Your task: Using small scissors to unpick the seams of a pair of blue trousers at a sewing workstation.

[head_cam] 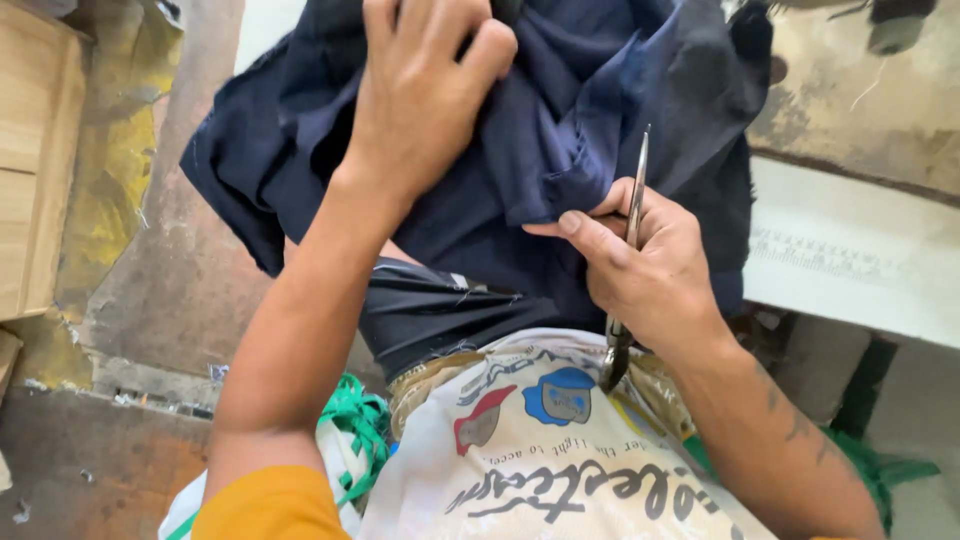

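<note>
A dark navy cloth (520, 130) hangs bunched in front of me, over my lap. My left hand (425, 95) grips a fold of it near the top, fingers closed into the fabric. My right hand (650, 265) pinches the cloth's edge with the thumb and holds a pair of metal scissors (630, 240), blades pointing up along the fabric, dark handle below the palm.
A white printed sack (540, 450) with a green cord (360, 420) lies under my arms. A wooden panel (35, 150) stands at the left on a stained floor (130, 300). A white slab edge (850, 265) runs at the right.
</note>
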